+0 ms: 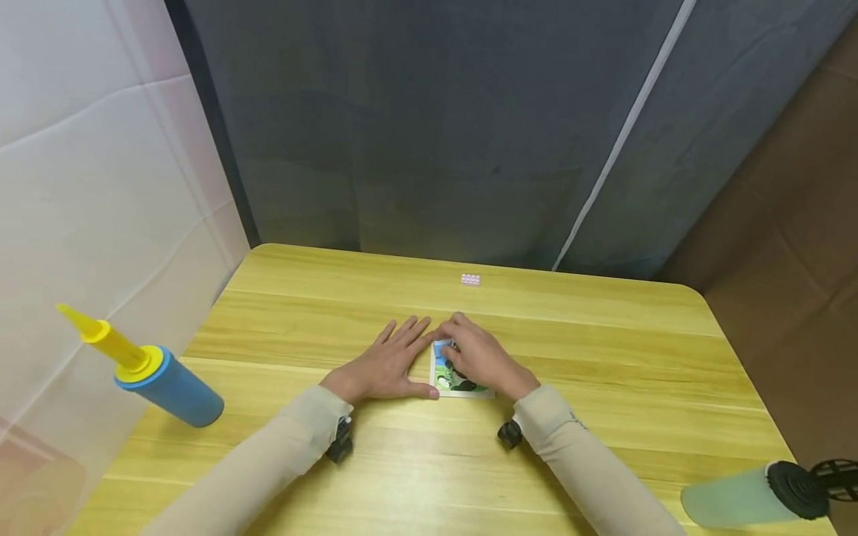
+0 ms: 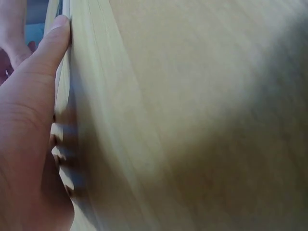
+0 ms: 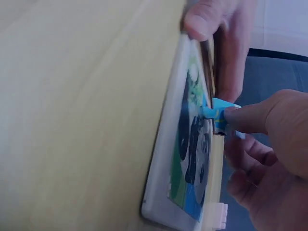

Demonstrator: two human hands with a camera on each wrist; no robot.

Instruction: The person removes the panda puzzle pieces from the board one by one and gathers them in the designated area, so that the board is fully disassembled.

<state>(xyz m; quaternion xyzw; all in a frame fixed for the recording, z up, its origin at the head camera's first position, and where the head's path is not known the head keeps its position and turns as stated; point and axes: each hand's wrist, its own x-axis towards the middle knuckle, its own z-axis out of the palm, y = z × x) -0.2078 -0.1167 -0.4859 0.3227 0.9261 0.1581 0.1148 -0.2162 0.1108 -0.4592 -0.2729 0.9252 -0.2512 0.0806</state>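
Observation:
A small picture puzzle board (image 1: 447,381) with a panda image lies flat on the yellow wooden table (image 1: 603,357). My left hand (image 1: 410,362) rests flat on the table beside the board, its thumb (image 2: 48,53) pressed along the board's left edge. My right hand (image 1: 462,351) lies over the board's far end with curled fingers. In the right wrist view that hand (image 3: 269,144) pinches a blue puzzle piece (image 3: 216,113) against the board (image 3: 190,159). The left thumb (image 3: 202,19) touches the board's corner there.
A small pink brick (image 1: 471,280) sits on the table beyond the hands. A blue and yellow hand pump (image 1: 157,376) lies at the left edge. A pale green bottle with a black cap (image 1: 744,495) lies at the front right corner. A dark curtain hangs behind the table.

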